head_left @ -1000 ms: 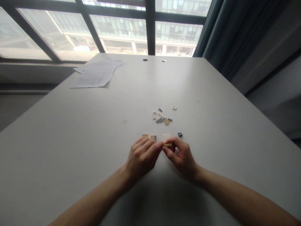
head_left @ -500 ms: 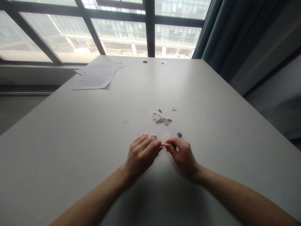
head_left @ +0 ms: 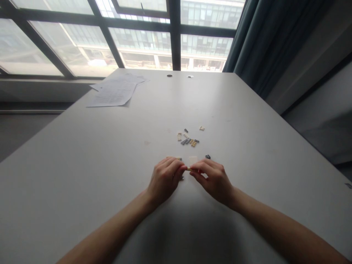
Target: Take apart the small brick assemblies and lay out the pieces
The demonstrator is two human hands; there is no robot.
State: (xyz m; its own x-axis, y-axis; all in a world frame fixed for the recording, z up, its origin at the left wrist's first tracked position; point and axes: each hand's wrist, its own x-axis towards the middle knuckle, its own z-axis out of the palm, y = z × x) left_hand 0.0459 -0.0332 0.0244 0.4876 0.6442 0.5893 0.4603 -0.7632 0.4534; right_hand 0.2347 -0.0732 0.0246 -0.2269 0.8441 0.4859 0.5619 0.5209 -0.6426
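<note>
Between my two hands is a small tan building brick [head_left: 188, 169], mostly covered by fingers. My left hand [head_left: 165, 177] is closed, pinching its left end. My right hand [head_left: 213, 178] grips the other end between thumb and fingers. Just beyond the hands lie a pale square plate [head_left: 193, 160] and a dark brick [head_left: 208, 156]. A grey and tan piece [head_left: 179, 158] shows partly behind my left hand, and a small dark piece [head_left: 182, 178] peeks out under its fingers.
Farther up the white table [head_left: 110, 146] is a loose group of small grey bricks [head_left: 186, 141], tan bricks [head_left: 193, 143] and cream bricks [head_left: 179, 136]. A separate cream piece [head_left: 201, 128] lies to their right. Printed papers [head_left: 115, 91] rest at the far left, near the window.
The brick between my hands has turned slightly, and my right fingers now reach further over it. A dark piece has come into sight under my left hand. The view has tilted up a little.
</note>
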